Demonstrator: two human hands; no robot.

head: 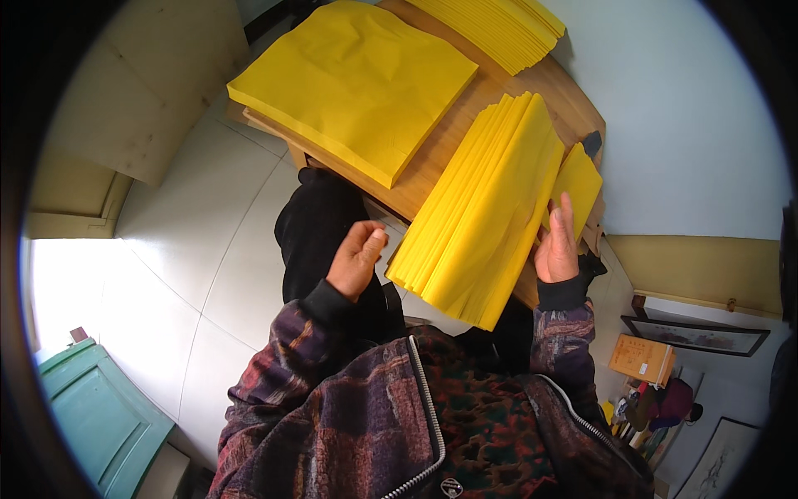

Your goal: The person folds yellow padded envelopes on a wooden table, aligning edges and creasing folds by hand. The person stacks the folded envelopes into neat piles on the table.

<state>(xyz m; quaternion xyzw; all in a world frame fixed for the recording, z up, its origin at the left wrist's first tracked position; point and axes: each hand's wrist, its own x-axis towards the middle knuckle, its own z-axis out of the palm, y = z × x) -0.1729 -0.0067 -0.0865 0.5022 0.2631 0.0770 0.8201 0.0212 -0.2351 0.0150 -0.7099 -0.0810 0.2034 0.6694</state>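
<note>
A stack of folded yellow paper sheets (480, 212) lies at the near edge of a wooden table, its left side showing many fold edges and its near end jutting past the tabletop. My right hand (558, 243) is upright at the stack's right side, fingers extended; whether the palm touches the paper cannot be told. To the left of the stack, my left hand (358, 256) is curled loosely, apart from the paper, with nothing visible in it. A thick pile of flat yellow sheets (355, 87) rests farther back on the left.
Another pile of folded yellow paper (499, 28) lies at the table's back. A smaller yellow piece (580, 184) is right of the near stack. The wooden table (436, 162) borders a pale wall. A cardboard box (642, 360) and framed pictures stand at lower right, a green door (106, 418) at lower left.
</note>
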